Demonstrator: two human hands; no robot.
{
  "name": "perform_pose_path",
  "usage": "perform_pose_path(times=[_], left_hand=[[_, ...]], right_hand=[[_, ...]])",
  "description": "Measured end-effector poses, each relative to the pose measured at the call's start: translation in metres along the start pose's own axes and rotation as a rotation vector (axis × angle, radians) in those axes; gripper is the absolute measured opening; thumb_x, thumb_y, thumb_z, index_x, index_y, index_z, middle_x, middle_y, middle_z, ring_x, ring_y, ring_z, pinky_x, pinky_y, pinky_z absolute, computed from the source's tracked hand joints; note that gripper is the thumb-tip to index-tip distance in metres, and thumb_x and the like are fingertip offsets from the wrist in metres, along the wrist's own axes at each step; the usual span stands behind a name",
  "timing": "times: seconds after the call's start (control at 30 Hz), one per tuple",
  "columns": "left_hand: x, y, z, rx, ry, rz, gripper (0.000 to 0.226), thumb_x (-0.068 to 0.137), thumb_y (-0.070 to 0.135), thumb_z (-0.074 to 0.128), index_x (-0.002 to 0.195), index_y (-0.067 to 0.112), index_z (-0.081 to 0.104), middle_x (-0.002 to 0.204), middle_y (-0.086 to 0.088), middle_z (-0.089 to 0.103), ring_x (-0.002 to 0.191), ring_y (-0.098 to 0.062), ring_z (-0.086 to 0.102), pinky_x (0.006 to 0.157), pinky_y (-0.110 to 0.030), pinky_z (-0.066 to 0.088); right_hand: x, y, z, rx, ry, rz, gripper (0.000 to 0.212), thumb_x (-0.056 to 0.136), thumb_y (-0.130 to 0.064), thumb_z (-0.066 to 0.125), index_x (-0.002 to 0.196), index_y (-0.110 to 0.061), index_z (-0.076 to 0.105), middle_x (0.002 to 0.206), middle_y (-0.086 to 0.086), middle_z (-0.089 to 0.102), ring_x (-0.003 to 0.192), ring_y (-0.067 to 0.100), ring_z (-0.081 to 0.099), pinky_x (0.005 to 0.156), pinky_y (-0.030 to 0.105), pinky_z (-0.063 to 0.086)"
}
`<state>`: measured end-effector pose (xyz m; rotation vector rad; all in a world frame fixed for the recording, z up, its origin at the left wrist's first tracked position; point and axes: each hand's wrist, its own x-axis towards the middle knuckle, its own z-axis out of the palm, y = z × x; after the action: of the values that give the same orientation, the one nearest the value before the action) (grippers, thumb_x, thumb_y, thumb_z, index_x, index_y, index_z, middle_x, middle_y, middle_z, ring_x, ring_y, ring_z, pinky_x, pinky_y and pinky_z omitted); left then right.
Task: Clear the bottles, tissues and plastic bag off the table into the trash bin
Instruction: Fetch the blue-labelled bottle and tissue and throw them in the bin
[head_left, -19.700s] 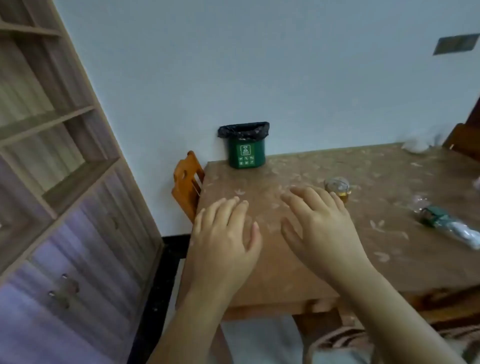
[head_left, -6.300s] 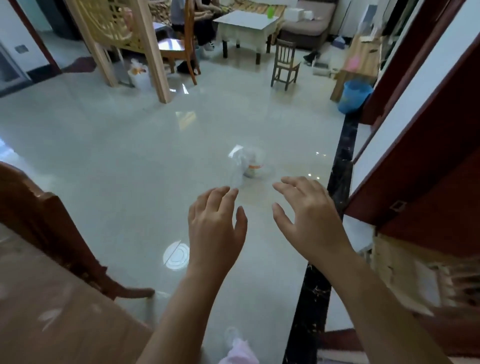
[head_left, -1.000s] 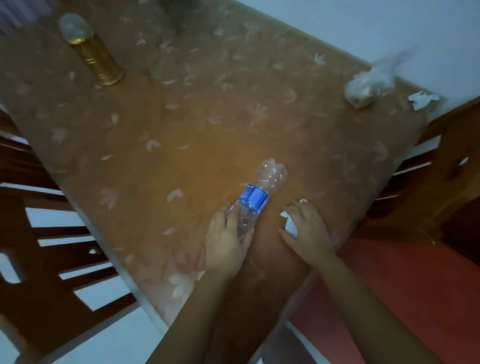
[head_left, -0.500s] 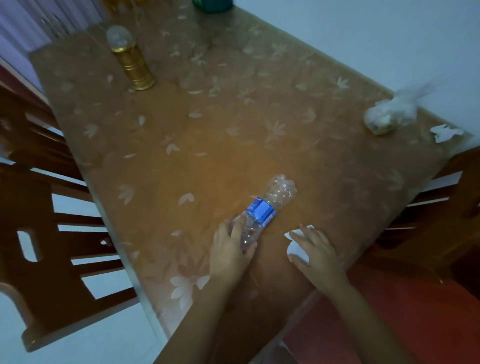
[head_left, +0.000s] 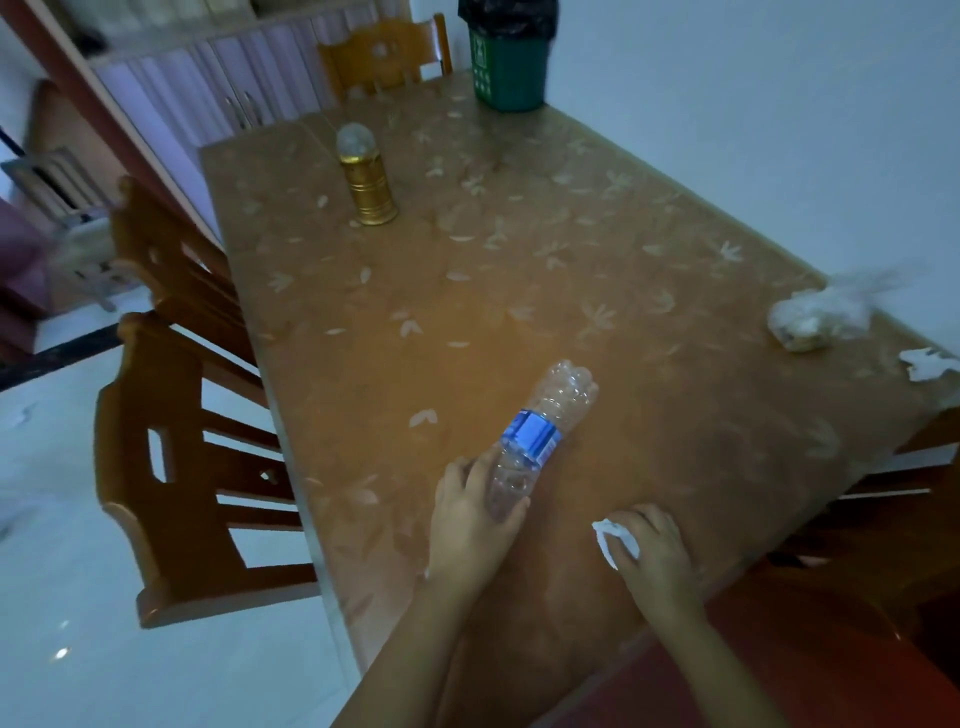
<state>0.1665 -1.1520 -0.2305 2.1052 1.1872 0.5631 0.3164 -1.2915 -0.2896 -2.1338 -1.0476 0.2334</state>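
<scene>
From where I watch, the table (head_left: 519, 291) fills most of the view, a brown top under a glossy cover printed with pale leaf shapes, one long edge against a plain white wall and wooden slat-back chairs (head_left: 192, 467) pulled up along the opposite edge over a pale shiny floor. Near the closest corner, both forearms reach in from below. My left hand (head_left: 470, 525) is curled around the neck end of a clear plastic bottle (head_left: 540, 436), thumb on one side and fingers on the other; the bottle lies on its side on the table, ribbed and crinkled, with a blue label band round its middle and its base pointing away toward the middle of the table. My right hand (head_left: 652, 551) rests palm down by the near edge, fingers bent over a crumpled white tissue (head_left: 613, 538) that pokes out at its left side, so it is gripping that tissue. Farther along, by the wall-side edge toward the right corner, sits a knotted translucent plastic bag (head_left: 815, 317) with something pale inside, and just beside it at the corner another scrap of white tissue (head_left: 927, 364). Toward the far end stands an upright gold bottle (head_left: 366, 179) with a clear rounded cap. At the far corner against the wall is the green trash bin (head_left: 509, 57) with a black liner, and beyond it another chair and a cabinet (head_left: 218, 78) with pale doors.
</scene>
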Motion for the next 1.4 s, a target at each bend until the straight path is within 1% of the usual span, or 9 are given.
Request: perform_pose_path(times=[0.07,0.2,0.3,0.5,0.63,0.73,1.1,1.23,1.4], left_hand=[[-0.002,0.005,-0.017,-0.02,0.066,-0.005,0.065,0.07,0.025,0.075,0.129,0.021,0.049,0.111,-0.005,0.052,0.101,-0.022,0.052,0.082,-0.025,0.039],[-0.008,0.015,-0.06,-0.047,0.209,-0.015,0.063,0.072,0.032,0.074,0.129,0.025,0.049,0.113,-0.002,0.053,0.103,-0.018,0.052,0.084,-0.03,0.046],[-0.011,0.017,-0.1,-0.024,0.323,-0.012,0.064,0.072,0.036,0.074,0.13,0.026,0.049,0.114,-0.002,0.053,0.102,-0.016,0.053,0.081,-0.031,0.049],[-0.031,-0.008,-0.194,-0.041,0.522,-0.051,0.068,0.071,0.039,0.075,0.131,0.028,0.045,0.116,0.005,0.052,0.102,-0.007,0.05,0.077,-0.025,0.052],[-0.06,-0.043,-0.268,0.008,0.607,-0.06,0.065,0.072,0.036,0.075,0.13,0.027,0.046,0.112,0.01,0.047,0.102,-0.004,0.046,0.069,-0.001,0.034],[-0.087,-0.077,-0.324,0.055,0.687,-0.068,0.063,0.072,0.035,0.075,0.129,0.026,0.048,0.11,0.01,0.047,0.1,-0.003,0.045,0.069,-0.001,0.028],[-0.14,-0.2,-0.461,0.06,0.741,-0.161,0.063,0.067,0.039,0.071,0.125,0.024,0.053,0.106,0.008,0.05,0.097,-0.009,0.052,0.073,-0.006,0.031],[-0.126,-0.238,-0.483,0.055,0.742,-0.185,0.063,0.069,0.034,0.075,0.126,0.023,0.052,0.105,0.01,0.048,0.097,-0.008,0.05,0.072,-0.006,0.031],[-0.079,-0.28,-0.508,0.006,0.731,-0.213,0.062,0.072,0.033,0.073,0.129,0.029,0.047,0.11,0.012,0.046,0.101,-0.003,0.046,0.072,-0.003,0.031]], right_hand=[[0.009,-0.022,-0.006,0.052,0.01,-0.055,0.018,0.076,-0.026,0.056,0.082,-0.015,0.069,0.082,-0.006,0.054,0.077,0.019,0.054,0.07,0.01,0.034],[0.033,-0.08,-0.012,0.091,0.072,-0.227,0.013,0.072,-0.014,0.061,0.082,-0.012,0.069,0.085,-0.005,0.055,0.078,0.018,0.055,0.072,0.007,0.034],[0.049,-0.135,-0.012,0.182,0.101,-0.388,0.021,0.076,-0.024,0.053,0.081,-0.01,0.069,0.087,-0.01,0.053,0.08,0.009,0.051,0.073,0.005,0.034],[0.052,-0.246,0.013,0.273,0.087,-0.63,0.014,0.076,-0.02,0.058,0.084,-0.013,0.068,0.093,-0.011,0.051,0.084,0.005,0.05,0.074,0.004,0.034],[0.035,-0.328,0.048,0.334,0.001,-0.704,0.017,0.073,-0.015,0.064,0.088,-0.022,0.065,0.093,-0.016,0.051,0.089,0.002,0.049,0.075,0.004,0.034],[0.012,-0.388,0.079,0.346,-0.043,-0.774,0.018,0.075,-0.024,0.061,0.088,-0.013,0.068,0.091,-0.009,0.055,0.088,0.003,0.048,0.074,0.004,0.035],[-0.05,-0.534,0.188,0.348,-0.124,-0.842,0.018,0.078,-0.023,0.057,0.085,-0.009,0.066,0.087,0.003,0.058,0.081,0.012,0.049,0.073,0.009,0.035],[-0.043,-0.561,0.224,0.271,-0.177,-0.85,0.013,0.075,-0.016,0.063,0.087,-0.01,0.066,0.089,0.003,0.059,0.082,0.017,0.054,0.073,0.023,0.042],[-0.005,-0.593,0.273,0.274,-0.222,-0.817,0.014,0.077,-0.019,0.061,0.087,-0.011,0.068,0.089,0.001,0.058,0.083,0.015,0.055,0.074,0.022,0.042]])
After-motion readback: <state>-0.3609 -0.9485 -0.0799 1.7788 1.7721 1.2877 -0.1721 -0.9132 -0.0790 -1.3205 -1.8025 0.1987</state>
